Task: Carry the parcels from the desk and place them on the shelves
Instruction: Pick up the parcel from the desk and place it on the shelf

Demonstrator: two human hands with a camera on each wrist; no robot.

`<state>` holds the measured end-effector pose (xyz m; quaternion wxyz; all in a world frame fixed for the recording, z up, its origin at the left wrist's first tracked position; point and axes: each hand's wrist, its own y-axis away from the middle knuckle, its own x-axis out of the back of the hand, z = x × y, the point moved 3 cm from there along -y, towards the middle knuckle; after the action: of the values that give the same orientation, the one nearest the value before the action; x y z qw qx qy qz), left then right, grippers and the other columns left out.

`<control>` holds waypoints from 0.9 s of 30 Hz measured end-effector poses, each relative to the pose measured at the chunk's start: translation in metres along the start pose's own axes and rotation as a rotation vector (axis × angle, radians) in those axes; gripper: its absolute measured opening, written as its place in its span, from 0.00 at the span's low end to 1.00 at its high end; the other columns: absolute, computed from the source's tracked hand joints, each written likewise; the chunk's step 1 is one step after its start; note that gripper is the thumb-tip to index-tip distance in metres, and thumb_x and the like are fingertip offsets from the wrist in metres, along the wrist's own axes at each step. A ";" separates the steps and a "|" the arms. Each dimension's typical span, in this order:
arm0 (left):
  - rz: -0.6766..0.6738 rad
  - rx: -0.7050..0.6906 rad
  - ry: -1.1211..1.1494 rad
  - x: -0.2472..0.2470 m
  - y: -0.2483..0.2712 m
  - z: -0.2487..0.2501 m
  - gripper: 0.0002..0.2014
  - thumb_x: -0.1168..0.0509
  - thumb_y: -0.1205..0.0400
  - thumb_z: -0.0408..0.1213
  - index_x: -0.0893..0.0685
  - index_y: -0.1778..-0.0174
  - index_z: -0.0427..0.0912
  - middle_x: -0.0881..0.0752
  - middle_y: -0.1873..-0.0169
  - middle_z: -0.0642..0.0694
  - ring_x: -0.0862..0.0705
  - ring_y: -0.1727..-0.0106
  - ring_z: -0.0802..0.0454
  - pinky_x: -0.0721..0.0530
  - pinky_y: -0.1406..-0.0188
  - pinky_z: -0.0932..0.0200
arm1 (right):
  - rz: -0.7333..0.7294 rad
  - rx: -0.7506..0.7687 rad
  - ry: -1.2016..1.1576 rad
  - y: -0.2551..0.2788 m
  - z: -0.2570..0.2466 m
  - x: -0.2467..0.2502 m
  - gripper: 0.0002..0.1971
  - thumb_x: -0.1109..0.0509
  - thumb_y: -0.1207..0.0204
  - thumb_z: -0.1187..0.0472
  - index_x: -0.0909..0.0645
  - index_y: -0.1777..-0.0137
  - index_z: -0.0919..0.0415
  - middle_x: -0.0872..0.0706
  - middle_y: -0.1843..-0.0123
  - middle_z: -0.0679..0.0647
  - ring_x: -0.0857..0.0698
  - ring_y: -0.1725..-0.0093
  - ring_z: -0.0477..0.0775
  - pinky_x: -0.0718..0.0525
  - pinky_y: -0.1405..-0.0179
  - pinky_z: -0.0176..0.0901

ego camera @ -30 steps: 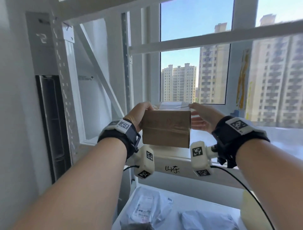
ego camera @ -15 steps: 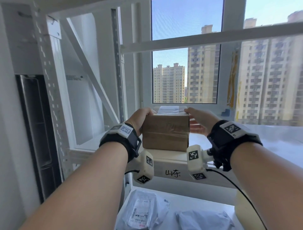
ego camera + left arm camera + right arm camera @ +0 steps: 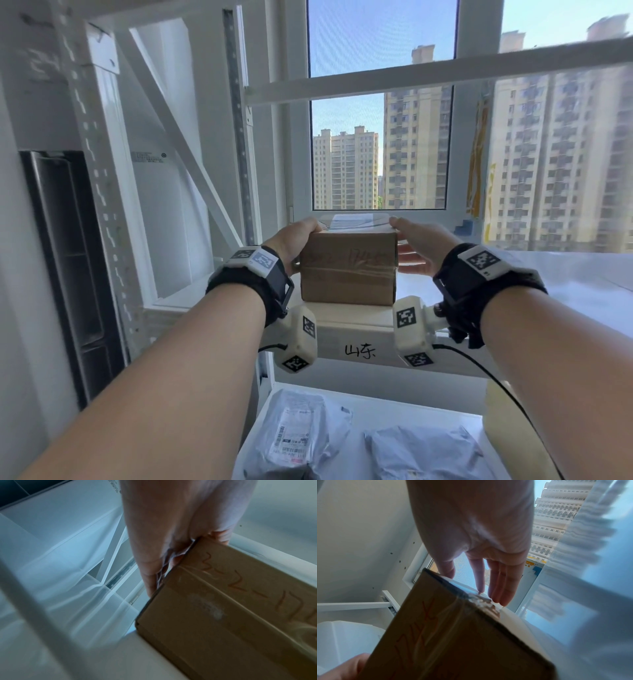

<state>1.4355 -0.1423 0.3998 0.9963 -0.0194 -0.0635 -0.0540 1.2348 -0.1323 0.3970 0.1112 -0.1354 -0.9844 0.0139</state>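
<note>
Although the brown cardboard box sealed with clear tape [image 3: 348,267] already rests on the white metal shelf [image 3: 352,317], near its front lip marked with handwritten characters, neither hand has let go of it, so this parcel's placing looks nearly finished rather than done. On the box's left side, the left hand [image 3: 294,244] has its grip curled over the top edge, thumb and fingers wrapped on the cardboard, as the left wrist view confirms. Opposite it, the right hand [image 3: 416,245] has its grip spread, fingers straight and lying flat along the right side with the thumb at the upper corner, steadying more than clasping. Below, on a lower white shelf [image 3: 411,409], a grey plastic mailer bag with a printed label [image 3: 298,435] and a second grey plastic mailer bag [image 3: 424,452] lie side by side, apparently shelved. Whether more parcels wait on the desk cannot be told, since the desk is out of view.
</note>
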 end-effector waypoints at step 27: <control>0.089 -0.634 -1.053 -0.128 0.117 0.003 0.24 0.44 0.18 0.36 0.28 0.23 0.45 0.28 0.25 0.42 0.32 0.23 0.43 0.28 0.26 0.45 | 0.307 0.286 1.040 0.162 0.034 0.094 0.22 0.43 0.15 0.52 0.23 0.26 0.59 0.22 0.25 0.59 0.25 0.26 0.60 0.26 0.31 0.53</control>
<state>1.3219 -0.0128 0.3822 0.7782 -0.3414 -0.5270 -0.0118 1.1817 0.0490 0.3744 0.5960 -0.2497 -0.7573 0.0948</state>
